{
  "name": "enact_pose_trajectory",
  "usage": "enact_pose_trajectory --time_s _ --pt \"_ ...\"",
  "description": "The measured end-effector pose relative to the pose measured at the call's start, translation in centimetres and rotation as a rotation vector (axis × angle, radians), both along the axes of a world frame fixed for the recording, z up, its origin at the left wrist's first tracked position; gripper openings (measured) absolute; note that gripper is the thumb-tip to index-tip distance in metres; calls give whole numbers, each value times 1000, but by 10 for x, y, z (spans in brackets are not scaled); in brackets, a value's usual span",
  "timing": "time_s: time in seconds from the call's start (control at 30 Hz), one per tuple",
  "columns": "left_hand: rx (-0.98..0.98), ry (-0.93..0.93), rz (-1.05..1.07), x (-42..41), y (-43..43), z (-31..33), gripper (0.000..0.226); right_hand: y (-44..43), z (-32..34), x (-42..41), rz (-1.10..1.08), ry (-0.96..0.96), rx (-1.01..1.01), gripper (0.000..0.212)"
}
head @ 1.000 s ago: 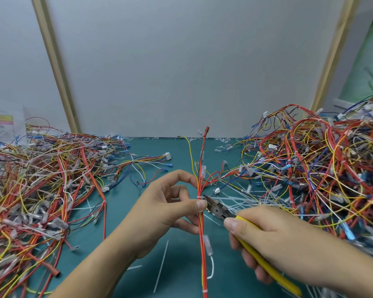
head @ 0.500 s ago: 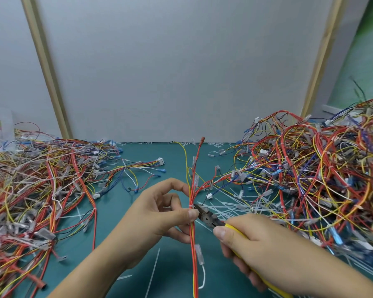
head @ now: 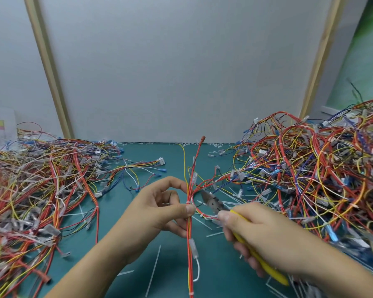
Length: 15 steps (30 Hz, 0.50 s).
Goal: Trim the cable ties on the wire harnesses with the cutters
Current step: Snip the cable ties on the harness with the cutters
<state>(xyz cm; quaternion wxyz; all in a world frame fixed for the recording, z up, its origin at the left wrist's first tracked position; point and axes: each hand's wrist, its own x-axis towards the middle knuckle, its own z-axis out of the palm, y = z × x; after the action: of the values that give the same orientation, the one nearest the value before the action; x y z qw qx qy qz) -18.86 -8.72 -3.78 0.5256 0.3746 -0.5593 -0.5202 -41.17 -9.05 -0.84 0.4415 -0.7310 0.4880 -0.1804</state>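
A red and yellow wire harness runs upright through the middle of the view. My left hand pinches it between thumb and fingers at a white cable tie. My right hand grips yellow-handled cutters. Their grey jaws point up and left and sit a short way right of the tie, apart from it. The lower handle sticks out below my right palm.
Large tangled piles of coloured harnesses lie at the left and right on the teal mat. Cut white tie tails are scattered on the mat near my hands. A grey wall panel stands behind.
The cutter jaws have drawn back to the right, away from the tie where they were touching the harness. My left hand keeps its pinch on the harness.
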Motion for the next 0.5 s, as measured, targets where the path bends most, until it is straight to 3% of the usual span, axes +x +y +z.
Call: enact_pose_trajectory --time_s 0.33,0.5 --pt "-6 262 -173 1 9 16 31 -17 13 -3 -253 -449 122 47" --pt "-21 236 -332 -10 25 45 29 -10 5 -4 -394 -497 110 40"
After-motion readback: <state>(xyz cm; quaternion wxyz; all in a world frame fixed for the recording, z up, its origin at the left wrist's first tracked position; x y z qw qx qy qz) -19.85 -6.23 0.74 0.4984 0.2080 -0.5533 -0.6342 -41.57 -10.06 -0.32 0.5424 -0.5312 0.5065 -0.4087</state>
